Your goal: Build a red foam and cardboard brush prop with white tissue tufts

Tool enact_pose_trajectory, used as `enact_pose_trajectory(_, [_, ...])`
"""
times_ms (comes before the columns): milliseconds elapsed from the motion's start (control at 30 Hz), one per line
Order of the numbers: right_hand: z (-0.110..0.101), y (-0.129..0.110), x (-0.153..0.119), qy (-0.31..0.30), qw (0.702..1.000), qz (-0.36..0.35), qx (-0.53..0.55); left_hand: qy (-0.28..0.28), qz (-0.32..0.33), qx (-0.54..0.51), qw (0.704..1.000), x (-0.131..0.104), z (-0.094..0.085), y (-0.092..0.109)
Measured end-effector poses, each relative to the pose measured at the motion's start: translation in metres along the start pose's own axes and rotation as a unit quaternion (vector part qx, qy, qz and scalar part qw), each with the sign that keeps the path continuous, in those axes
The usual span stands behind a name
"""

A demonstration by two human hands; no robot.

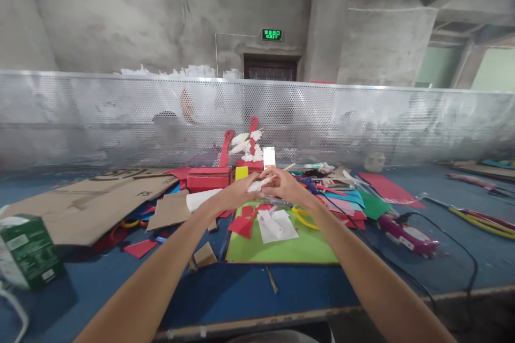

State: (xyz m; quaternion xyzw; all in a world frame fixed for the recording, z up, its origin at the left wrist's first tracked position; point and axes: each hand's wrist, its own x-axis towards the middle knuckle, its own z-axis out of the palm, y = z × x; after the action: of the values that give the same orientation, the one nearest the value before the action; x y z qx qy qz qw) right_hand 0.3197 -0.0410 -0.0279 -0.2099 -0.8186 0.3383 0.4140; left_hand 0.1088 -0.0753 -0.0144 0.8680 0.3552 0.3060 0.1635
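Both my hands meet over the near middle of the table. My left hand [240,188] is closed on a small piece of white paper [255,186]. My right hand [285,185] pinches a thin pale stick [289,167] against the same paper, its tip poking out up and to the right. Fingers hide much of where stick and paper meet. Below them, a white tissue sheet [265,233] with a crumpled piece on it lies on a green board [249,251]. Red paper scraps [240,226] and yellow-handled scissors [304,218] lie beside it.
Behind my hands stand a phone [269,156], a red box [208,178] and white paper shapes [241,146] by red strips. Cardboard [84,201] and a green box [30,252] are left; a purple corded device [408,235] is right. A perforated metal screen [100,123] closes the back.
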Motion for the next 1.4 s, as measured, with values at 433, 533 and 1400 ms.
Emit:
enact_pose_trajectory(433, [0.000,-0.002,-0.003,-0.026,0.999,0.014,-0.022,-0.089,-0.063,-0.155,0.982,-0.007,-0.005,0.009])
enact_pose_trajectory(533, [0.001,0.000,-0.001,0.003,0.999,-0.019,-0.031,-0.084,-0.084,-0.238,0.964,-0.007,-0.002,0.012])
enact_pose_trajectory(1400, [-0.004,0.009,-0.001,0.063,0.997,0.009,-0.032,0.017,-0.005,0.077,0.997,0.002,0.006,-0.018])
